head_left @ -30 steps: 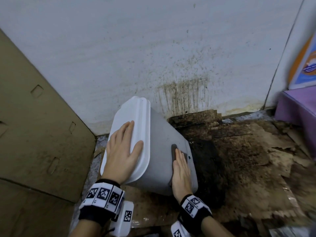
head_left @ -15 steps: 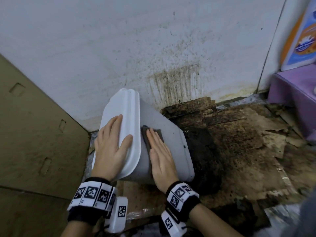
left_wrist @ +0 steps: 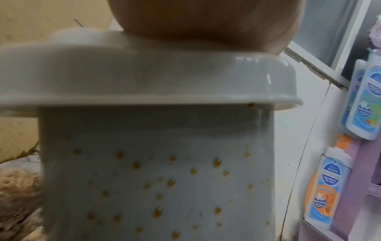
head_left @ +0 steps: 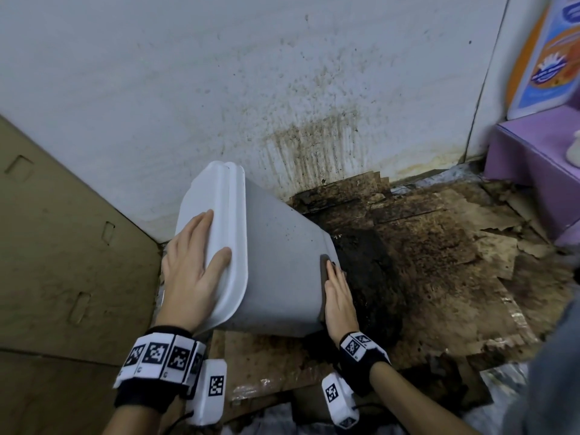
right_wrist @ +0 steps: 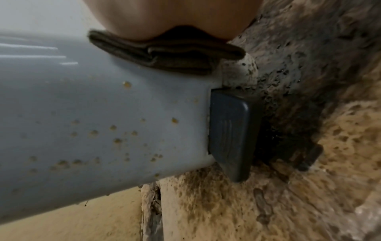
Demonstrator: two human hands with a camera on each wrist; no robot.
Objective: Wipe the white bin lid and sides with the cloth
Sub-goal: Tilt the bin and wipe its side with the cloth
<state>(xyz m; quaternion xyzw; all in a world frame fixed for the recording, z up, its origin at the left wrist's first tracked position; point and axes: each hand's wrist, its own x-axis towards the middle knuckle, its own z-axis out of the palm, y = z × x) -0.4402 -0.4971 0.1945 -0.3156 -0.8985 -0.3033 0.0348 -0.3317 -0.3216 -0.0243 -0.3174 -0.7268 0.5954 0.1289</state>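
The white bin (head_left: pixel 282 262) is tilted over to the left, its base on the floor, its lid (head_left: pixel 213 196) facing left. My left hand (head_left: pixel 194 262) lies flat on the lid with straight fingers. My right hand (head_left: pixel 340 296) presses a folded dark cloth (head_left: pixel 323 268) flat against the bin's side near its bottom edge. In the right wrist view the cloth (right_wrist: pixel 164 53) sits under my palm just above the dark foot pedal (right_wrist: pixel 230 133). Brown spots dot the bin side (left_wrist: pixel 164 179) in the left wrist view, below the lid (left_wrist: pixel 144 78).
A stained white wall (head_left: pixel 282 89) stands behind the bin. Brown cardboard (head_left: pixel 62 262) leans at the left. Wet, dirty torn cardboard (head_left: pixel 439 277) covers the floor to the right. A purple shelf (head_left: pixel 539 158) with bottles (left_wrist: pixel 325 187) stands at the far right.
My right hand has slid the cloth down the bin's side from near the lid to the bottom edge. The left hand has stayed on the lid.
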